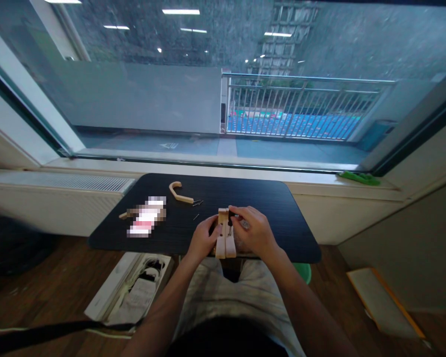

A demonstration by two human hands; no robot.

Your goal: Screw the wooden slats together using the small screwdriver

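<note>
Window (pixel 215 74): wide, ceiling lights reflected in glass | Outside: balcony railing (pixel 301 106) | Sill: green cloth (pixel 359 177) | Radiator (pixel 59 182) below sill | Table (pixel 282 208): black | Floor (pixel 59 282): dark wood

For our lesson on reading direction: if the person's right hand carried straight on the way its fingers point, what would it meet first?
The right hand points leftward at the wooden piece, which its fingers already seem to touch near the top; beyond that is the left hand. Depth is uncertain.

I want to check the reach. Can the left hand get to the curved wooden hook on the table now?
Probably yes. The curved wooden hook lies just beyond the left hand with bare table between, but that hand is holding the wooden piece.
</note>
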